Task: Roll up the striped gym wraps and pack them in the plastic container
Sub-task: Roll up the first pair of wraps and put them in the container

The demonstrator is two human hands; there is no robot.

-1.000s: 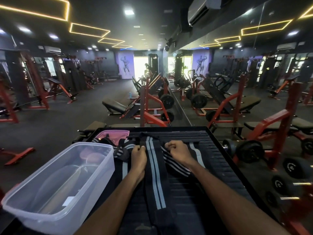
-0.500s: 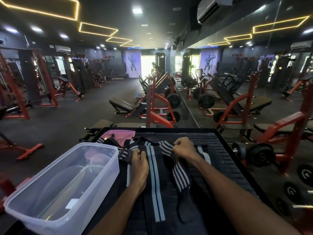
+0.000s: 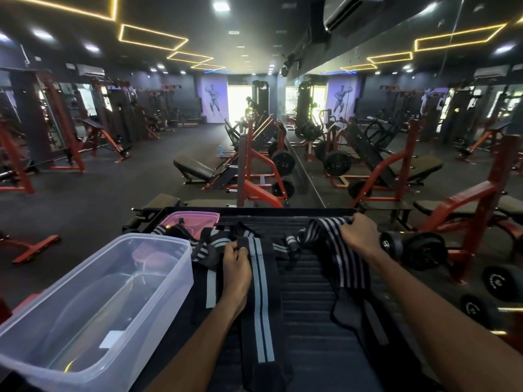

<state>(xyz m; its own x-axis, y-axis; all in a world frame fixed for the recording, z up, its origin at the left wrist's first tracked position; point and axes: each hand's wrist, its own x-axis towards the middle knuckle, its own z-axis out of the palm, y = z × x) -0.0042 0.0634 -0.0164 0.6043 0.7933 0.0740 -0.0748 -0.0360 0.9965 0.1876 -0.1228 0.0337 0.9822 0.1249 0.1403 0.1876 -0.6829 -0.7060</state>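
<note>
The black ribbed platform [image 3: 308, 290] carries everything. The clear plastic rectangular container [image 3: 93, 301] sits at its left edge, open and holding no wraps, within easy reach for packing. A long black wrap with two pale grey stripes [image 3: 261, 301] runs toward the viewer; the left hand [image 3: 236, 265] pinches its far end, likely to start a roll. The right hand [image 3: 359, 232] grips a narrower many-striped wrap [image 3: 336, 250] near the platform's far right edge, apparently pulling it clear of the tangled wraps [image 3: 203, 240], leaving open ribbed surface between

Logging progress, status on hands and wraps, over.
Left hand grips two-stripe wrap. Right hand grips multi-stripe wrap. Neither rolled. Plastic container empty, unobstructed.
</note>
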